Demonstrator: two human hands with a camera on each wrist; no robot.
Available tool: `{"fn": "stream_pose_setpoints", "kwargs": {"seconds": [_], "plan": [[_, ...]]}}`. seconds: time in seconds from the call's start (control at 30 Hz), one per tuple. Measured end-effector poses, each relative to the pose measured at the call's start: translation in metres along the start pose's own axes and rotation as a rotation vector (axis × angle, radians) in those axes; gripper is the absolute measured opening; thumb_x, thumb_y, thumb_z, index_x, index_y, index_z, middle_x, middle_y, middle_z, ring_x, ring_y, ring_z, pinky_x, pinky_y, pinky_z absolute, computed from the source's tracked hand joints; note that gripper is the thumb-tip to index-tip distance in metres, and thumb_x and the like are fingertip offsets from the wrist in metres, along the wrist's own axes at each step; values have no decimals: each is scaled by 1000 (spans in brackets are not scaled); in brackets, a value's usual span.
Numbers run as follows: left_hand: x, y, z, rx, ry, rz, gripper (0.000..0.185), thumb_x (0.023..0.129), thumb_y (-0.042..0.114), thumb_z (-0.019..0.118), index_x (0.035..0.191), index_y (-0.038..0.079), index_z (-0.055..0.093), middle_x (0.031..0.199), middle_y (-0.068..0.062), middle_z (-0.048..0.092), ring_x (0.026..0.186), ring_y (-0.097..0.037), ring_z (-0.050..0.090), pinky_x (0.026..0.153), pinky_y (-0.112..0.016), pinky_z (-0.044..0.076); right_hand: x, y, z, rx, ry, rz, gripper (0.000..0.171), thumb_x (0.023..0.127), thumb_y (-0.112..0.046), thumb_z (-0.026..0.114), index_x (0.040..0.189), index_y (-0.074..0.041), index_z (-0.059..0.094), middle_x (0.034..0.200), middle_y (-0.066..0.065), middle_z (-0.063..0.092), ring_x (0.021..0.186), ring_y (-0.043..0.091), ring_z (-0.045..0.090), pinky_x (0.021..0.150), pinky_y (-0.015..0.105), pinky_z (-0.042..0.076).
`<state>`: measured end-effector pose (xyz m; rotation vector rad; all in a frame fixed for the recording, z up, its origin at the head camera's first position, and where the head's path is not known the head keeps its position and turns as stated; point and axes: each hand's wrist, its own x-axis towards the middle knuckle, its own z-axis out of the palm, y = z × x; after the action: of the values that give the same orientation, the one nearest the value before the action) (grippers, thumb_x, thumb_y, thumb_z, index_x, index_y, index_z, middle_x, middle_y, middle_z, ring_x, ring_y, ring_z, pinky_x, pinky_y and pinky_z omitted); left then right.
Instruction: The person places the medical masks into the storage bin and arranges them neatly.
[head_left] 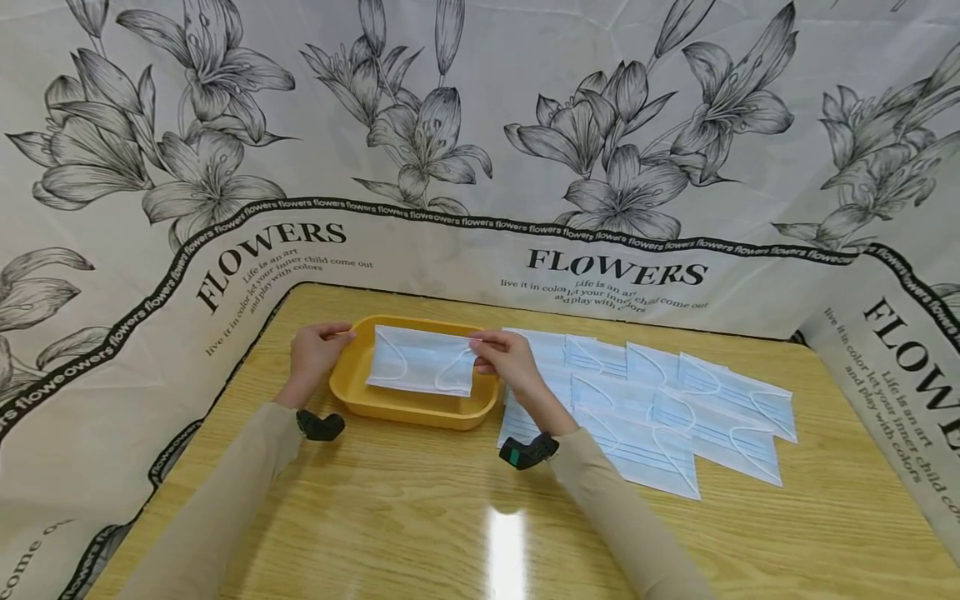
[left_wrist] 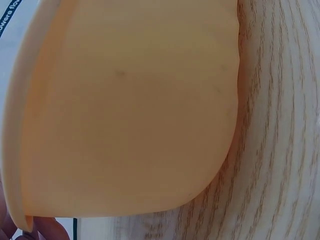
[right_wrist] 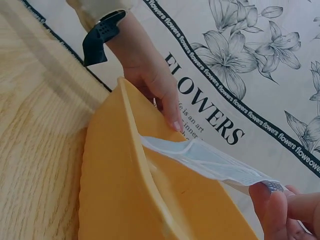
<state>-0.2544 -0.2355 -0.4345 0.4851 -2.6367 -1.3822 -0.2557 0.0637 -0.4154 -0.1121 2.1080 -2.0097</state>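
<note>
A pale blue face mask [head_left: 422, 360] with white ear loops is held over the yellow plastic basin [head_left: 412, 411]. My right hand [head_left: 512, 360] pinches the mask's right end between thumb and fingers, above the basin's right side. In the right wrist view the mask [right_wrist: 215, 159] slants down from the fingertips into the basin [right_wrist: 117, 170]. At the opposite end, my left hand [head_left: 317, 354] grips the basin's left rim. The left wrist view shows fingertips [left_wrist: 50, 230] either side of the rim, beside the basin's outer wall [left_wrist: 135, 120].
Several more face masks [head_left: 637, 450] lie overlapping on the wooden table [head_left: 390, 508], right of the basin. A white cloth with flower prints [head_left: 450, 275] stands behind the table and along its sides. Each wrist carries a black band [head_left: 528, 451].
</note>
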Motion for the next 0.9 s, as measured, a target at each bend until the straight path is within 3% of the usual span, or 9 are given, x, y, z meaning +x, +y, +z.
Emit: {"fn": "stream_pose_setpoints", "kwargs": {"seconds": [0.7, 0.9], "plan": [[-2, 2, 0, -32, 7, 6, 33, 93, 24, 65, 118, 4, 68, 113, -19, 68, 96, -25, 65, 62, -13, 45, 2, -3, 17, -124, -17, 3, 28, 96, -9, 58, 119, 5, 65, 93, 14, 70, 60, 5, 60, 59, 19, 54], [-4, 3, -1, -21, -1, 13, 34, 93, 25, 64, 118, 3, 68, 113, -20, 68, 97, -26, 66, 62, -14, 46, 3, -3, 19, -194, -31, -19, 27, 96, -9, 57, 118, 4, 65, 98, 20, 70, 59, 5, 60, 64, 26, 57]]}}
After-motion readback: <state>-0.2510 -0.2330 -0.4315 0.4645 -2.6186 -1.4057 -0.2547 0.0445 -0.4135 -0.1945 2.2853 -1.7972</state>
